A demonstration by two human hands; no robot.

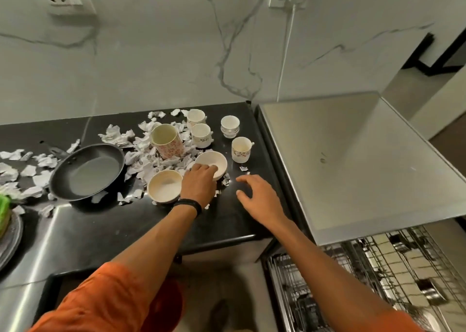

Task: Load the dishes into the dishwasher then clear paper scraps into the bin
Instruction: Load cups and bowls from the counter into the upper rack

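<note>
On the black counter stand two white bowls. My left hand grips the near rim of the right bowl. The other bowl sits just left of that hand. My right hand hovers open over the counter to the right, holding nothing. Behind stand a tall flowered mug and several small white cups, and a black frying pan lies at the left. Torn paper scraps lie scattered around the dishes. The dishwasher's wire rack is pulled out at the lower right.
The steel top of the dishwasher sits right of the counter. A metal plate with something green lies at the far left edge. A white cable hangs down the marble wall. A red bin stands on the floor below.
</note>
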